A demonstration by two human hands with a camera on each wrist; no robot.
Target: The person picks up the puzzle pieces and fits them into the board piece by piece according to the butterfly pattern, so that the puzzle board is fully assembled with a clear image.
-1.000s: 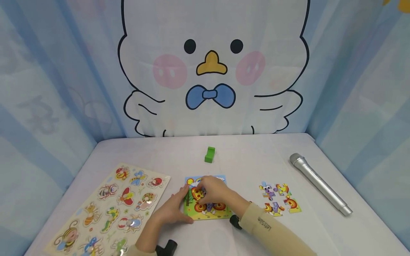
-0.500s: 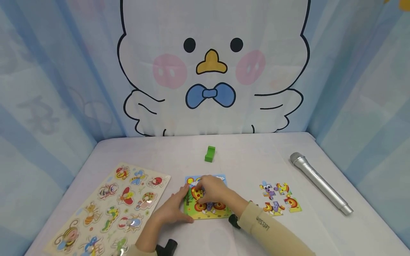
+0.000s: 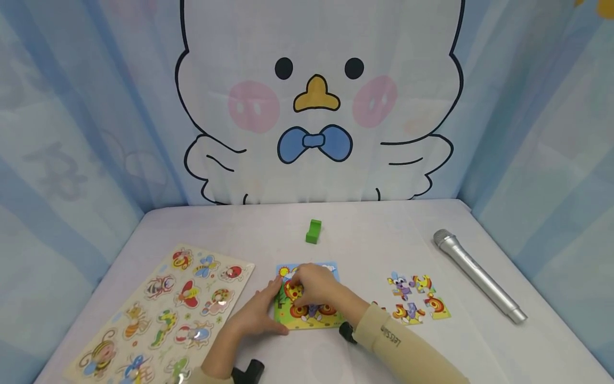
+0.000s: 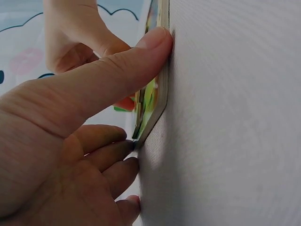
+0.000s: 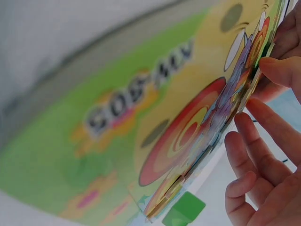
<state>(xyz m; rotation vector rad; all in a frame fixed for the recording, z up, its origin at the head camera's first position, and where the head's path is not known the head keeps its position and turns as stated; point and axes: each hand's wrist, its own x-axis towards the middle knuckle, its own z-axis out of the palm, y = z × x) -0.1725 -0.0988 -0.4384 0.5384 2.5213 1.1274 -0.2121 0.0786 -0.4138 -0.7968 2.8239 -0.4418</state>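
A small jigsaw board [image 3: 288,322] with a bright cartoon picture lies flat at the table's middle. My left hand [image 3: 257,313] rests at its left side, fingers along the left edge and thumb at the near corner; in the left wrist view the thumb [image 4: 153,40] presses the board's edge. Over the board, my right hand [image 3: 318,288] is bent, its thumb and forefinger pinching a jigsaw piece [image 3: 293,292] of red and yellow at the picture's left half. In the right wrist view the fingertips [image 5: 269,68] touch raised pieces; the palm hides part of the picture.
Several loose jigsaw pieces [image 3: 408,288] lie to the right. Beyond them rests a silver microphone [image 3: 484,280]. A large insect picture board [image 3: 165,314] fills the left side. Behind the jigsaw stands a green block [image 3: 314,232]. A printed curtain [image 3: 316,176] surrounds the table's back and sides.
Both hands stay almost in place over the last second. My right wrist has shifted very slightly left; the board and loose pieces have not visibly moved.
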